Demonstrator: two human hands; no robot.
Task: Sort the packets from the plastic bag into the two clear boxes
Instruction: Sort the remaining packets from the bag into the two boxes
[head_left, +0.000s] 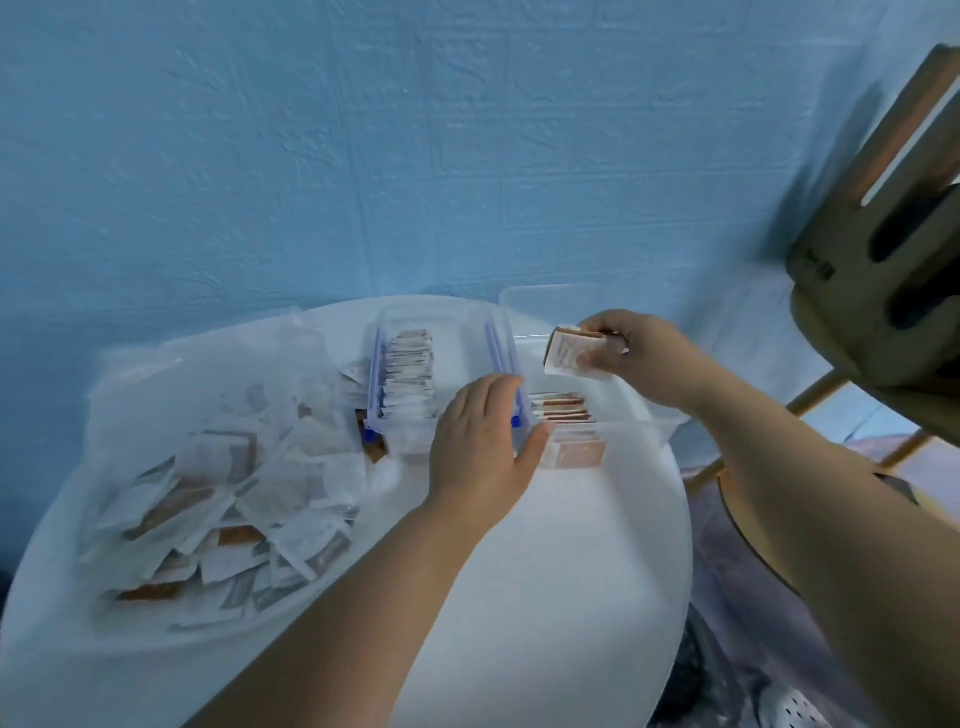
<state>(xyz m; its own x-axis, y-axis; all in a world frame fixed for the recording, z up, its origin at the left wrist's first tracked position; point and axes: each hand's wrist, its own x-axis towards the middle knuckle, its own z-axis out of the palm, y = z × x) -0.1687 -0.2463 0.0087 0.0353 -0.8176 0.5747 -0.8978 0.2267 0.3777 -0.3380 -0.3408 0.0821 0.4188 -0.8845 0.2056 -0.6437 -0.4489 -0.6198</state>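
Observation:
A clear plastic bag (218, 395) full of several white and brown packets (218, 519) lies on the left of the round white table (561, 561). Two clear boxes stand at the back. The left box (400, 322), with blue clips, holds a row of upright packets. The right box (623, 431) holds several brown-striped packets. My left hand (480, 447) rests between the boxes, its thumb against the right box's near corner. My right hand (634, 356) pinches a small stack of packets (566, 356) above the right box.
A blue brick-textured wall rises close behind the table. A wooden chair (883, 249) stands at the right, beyond the table's edge. A patterned fabric (769, 649) lies low on the right. Bare table surface stretches in front of the boxes.

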